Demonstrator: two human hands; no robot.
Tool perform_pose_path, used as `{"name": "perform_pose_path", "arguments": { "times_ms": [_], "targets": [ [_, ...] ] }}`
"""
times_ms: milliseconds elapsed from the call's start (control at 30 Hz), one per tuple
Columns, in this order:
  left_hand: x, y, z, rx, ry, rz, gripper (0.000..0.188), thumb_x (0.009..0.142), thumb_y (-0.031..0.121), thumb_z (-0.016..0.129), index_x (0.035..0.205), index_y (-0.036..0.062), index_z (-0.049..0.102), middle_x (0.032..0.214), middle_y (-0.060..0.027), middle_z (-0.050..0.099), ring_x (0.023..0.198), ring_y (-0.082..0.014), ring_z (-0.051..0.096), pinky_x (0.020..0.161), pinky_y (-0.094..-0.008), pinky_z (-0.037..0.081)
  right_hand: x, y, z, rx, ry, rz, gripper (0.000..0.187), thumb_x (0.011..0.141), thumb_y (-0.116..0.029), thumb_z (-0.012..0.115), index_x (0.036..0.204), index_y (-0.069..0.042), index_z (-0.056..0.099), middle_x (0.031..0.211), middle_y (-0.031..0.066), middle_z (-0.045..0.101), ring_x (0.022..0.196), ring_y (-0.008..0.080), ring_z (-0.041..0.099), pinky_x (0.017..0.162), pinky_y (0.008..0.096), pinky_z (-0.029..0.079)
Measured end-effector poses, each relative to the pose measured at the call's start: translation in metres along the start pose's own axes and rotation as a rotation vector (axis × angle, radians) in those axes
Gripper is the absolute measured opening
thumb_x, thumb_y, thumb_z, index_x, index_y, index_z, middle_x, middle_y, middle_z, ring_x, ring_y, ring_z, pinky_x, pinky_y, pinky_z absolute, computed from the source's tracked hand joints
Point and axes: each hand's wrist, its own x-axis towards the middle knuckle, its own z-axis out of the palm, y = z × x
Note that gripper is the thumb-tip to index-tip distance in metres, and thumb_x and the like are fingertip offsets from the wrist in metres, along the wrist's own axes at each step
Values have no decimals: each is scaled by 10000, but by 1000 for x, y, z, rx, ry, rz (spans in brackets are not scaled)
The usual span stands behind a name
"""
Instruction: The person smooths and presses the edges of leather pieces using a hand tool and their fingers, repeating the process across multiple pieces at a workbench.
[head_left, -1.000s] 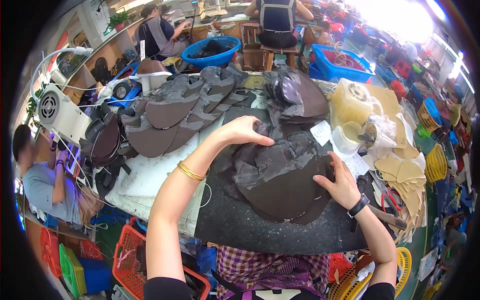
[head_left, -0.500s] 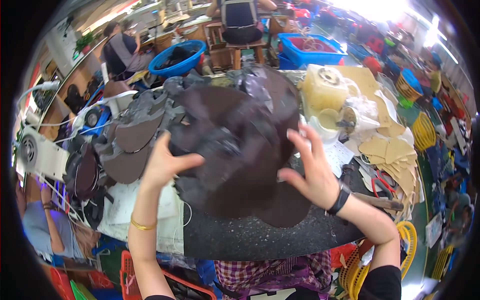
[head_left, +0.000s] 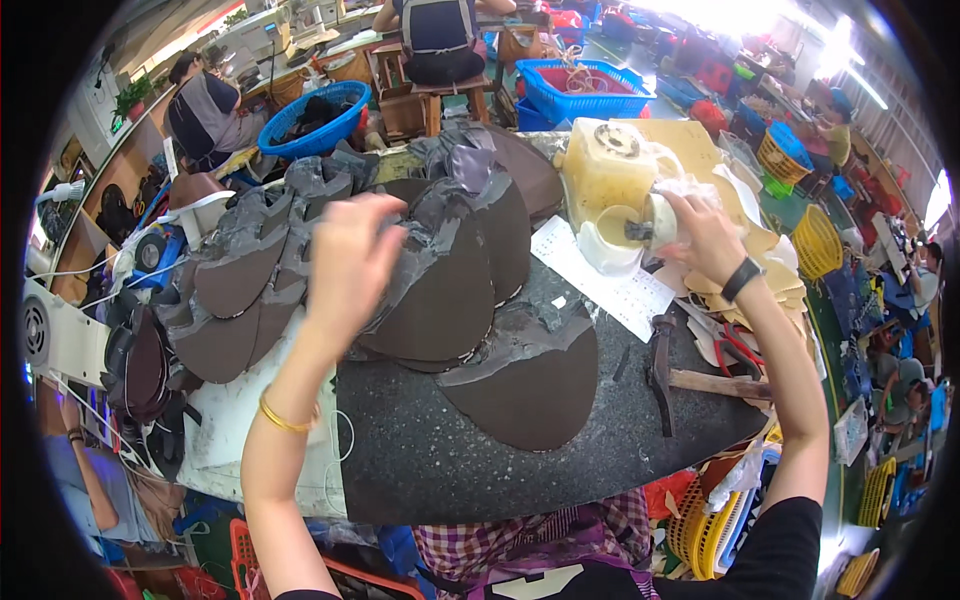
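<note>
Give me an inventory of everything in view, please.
dark pieces: many, brown and grey, left to middle
mat: one, black, under the front pieces
hammer: one, dark head, on the mat
scissors: one, red handles, beyond the hammer
sheet: one, white, by the cup
container: one, yellowish, beyond the cup
cup: one, white, before the container
wrapped object: one, whitish, beside the cup
cut pieces: several, tan, right side
machine: one, white, far left
baskets: several, blue, yellow, red, all around
people: several, mixed clothing, background
left hand: one, above the dark pieces
right hand: one, gripping the wrapped object
</note>
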Motion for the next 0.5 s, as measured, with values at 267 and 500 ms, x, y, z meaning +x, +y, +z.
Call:
{"name": "perform_pose_path", "arguments": {
  "times_ms": [267, 500],
  "targets": [
    [-28, 107, 63, -154, -629, 239, 467, 773, 203, 716, 1120, -48, 533, 1015, -160, 600, 929, -308, 579, 828, -368, 489, 96, -71, -10, -621, -565, -275, 288, 574, -305, 804, 801, -144, 733, 791, 73, 679, 876, 272, 633, 728, 396, 460],
    [-14, 95, 68, -64, -776, 158, 534, 675, 189, 787, 1054, -48, 495, 934, -189, 586, 911, -357, 583, 813, -404, 480, 84, -86, 5, -752, -370, -501, 153, 798, -189, 596, 805, -119, 732, 831, 11, 676, 854, 225, 590, 739, 388, 425]
  ]
}}
